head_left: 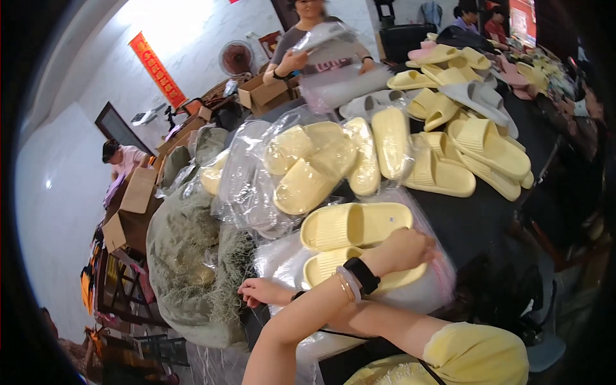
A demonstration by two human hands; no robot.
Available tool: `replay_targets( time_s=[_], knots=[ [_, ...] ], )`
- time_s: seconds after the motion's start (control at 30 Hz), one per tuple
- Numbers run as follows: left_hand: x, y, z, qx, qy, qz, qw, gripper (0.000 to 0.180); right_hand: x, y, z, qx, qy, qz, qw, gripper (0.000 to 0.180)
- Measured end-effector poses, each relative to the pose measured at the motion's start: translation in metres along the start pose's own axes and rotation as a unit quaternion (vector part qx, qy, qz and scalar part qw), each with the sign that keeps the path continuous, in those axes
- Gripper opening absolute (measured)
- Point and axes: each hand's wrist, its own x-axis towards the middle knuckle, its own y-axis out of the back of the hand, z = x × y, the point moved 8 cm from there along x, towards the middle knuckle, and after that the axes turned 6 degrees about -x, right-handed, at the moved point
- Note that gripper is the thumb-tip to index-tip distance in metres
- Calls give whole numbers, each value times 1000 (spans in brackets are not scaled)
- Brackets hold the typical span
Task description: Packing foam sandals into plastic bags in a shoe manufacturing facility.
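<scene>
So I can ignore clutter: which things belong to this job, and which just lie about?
Likely job:
pale-yellow ribbed slipper pair by left hand
clear plastic sheeting beneath

Likely just about:
open brown cardboard boxes
round red fan

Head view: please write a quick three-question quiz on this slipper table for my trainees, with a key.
1. True or false: the left arm crosses the right arm.
2. Which colour are the slippers nearest the left hand? A) grey B) pale yellow C) pink
3. Short answer: which appliance shows in the background, just left of the standing person?

Key: 1. True. 2. B. 3. A fan.
</scene>
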Motion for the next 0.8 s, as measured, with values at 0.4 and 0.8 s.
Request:
replay_targets(
  time_s=[0.4,0.8],
  knots=[
    [-320,-19,16,39,387,625,677,46,-37,10,-98,-180,138,172,959,16],
    [-280,-100,-27,92,454,407,788,58,-284,99,-66,-708,-30,190,679,43]
  ],
)
